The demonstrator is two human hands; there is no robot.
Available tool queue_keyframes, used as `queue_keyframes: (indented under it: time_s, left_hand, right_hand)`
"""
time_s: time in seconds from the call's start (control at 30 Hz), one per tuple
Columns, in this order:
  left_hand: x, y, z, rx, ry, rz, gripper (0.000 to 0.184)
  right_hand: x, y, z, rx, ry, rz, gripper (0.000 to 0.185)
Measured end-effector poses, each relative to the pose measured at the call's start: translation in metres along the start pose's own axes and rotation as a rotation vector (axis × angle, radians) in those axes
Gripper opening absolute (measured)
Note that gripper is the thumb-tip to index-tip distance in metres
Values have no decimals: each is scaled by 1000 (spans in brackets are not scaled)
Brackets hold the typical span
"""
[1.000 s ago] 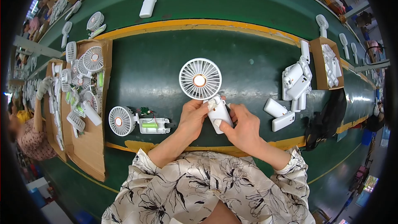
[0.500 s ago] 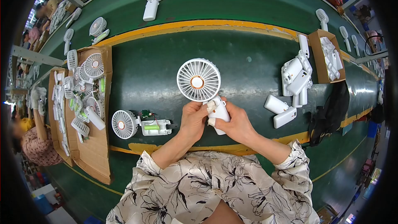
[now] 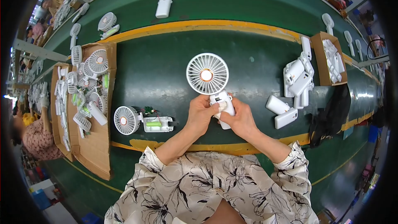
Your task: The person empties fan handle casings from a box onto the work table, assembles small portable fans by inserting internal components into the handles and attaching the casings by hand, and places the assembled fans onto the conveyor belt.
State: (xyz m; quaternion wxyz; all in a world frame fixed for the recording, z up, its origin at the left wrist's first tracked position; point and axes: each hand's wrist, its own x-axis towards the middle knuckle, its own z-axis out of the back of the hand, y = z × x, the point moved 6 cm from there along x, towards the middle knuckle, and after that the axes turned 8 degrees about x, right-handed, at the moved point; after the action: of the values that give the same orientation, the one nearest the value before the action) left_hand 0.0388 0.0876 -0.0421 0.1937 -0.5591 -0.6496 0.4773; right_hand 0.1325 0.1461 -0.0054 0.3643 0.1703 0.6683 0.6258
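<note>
A white handheld fan with an orange ring at its hub is held upright in front of me. My left hand grips its handle from the left, thumb on the casing. From the right, my right hand closes round the same handle, thumb pressed on its front. Both thumbs seem to wear pale covers. To the left lies an opened fan, its handle shell showing a green battery, with a small circuit board and wires beside it. White handle covers lie to the right.
A cardboard box of fans and parts stands at left. At right are piled white casings, a small carton and a black cloth. Fans rest on the green belt beyond the yellow edge. A co-worker sits far left.
Both hands and the fan have shifted slightly right and up in view, and the thumbs have moved on the handle. Fans on the far belt appear shifted right.
</note>
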Motion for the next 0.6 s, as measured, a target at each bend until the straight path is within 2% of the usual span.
queue_keyframes:
  time_s: [0.07, 0.1, 0.13, 0.17, 0.23, 0.27, 0.33, 0.43, 0.53, 0.6]
  left_hand:
    - [8, -3, -4, 98, -10, -11, 39]
    - [10, -4, -2, 204, -27, -4, 43]
    - [9, -18, -8, 151, 1, -52, 49]
    - [8, -6, 7, 119, -87, -40, 52]
    - [-2, -12, 14, 209, -30, 22, 48]
    - [-8, -15, 15, 297, 17, 65, 46]
    - [-24, -26, 20, 440, 66, -4, 47]
    - [-40, -71, 31, 677, 35, -3, 37]
    - [-3, -157, 82, 1095, -228, -188, 21]
    - [36, -213, 126, 1614, -520, -356, 18]
  right_hand:
    - [12, -9, 7, 11, -32, -6, 30]
    - [21, -15, 14, 127, -50, -121, 24]
    - [40, -13, 28, 40, -59, -40, 23]
    - [64, -9, 43, 25, -124, 116, 25]
    - [97, 57, 64, -502, -376, 461, 29]
    - [126, 66, 77, -729, -455, 507, 37]
    - [185, 74, 100, -988, -609, 551, 50]
    - [241, 74, 100, -1158, -600, 509, 54]
    - [219, 72, 43, -1169, -593, 744, 53]
    - [189, 64, 8, -1133, -501, 809, 50]
